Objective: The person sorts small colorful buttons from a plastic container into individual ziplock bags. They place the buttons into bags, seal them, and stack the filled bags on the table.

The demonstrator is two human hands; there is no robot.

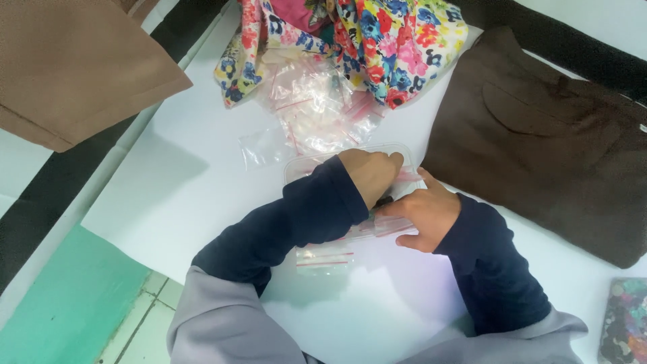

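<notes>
At frame centre, your left hand (371, 174) and right hand (424, 214) both close on a small clear bag (350, 236) lying across a clear tub (303, 165) on the white table (202, 189). A small dark item (384, 201) sits between your fingers; what it is cannot be told. The slick film could slip from your pinch, or the item could miss the mouth. The bag's long axis runs lower left to upper right, its opening towards your right hand. More bags (317, 108) lie above.

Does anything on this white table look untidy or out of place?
Mostly the clear zip bags: they lie in a crumpled, loose heap partly under the flowered cloth, not stacked. The brown garment lies flat. Nothing looks spilled or damaged.
</notes>
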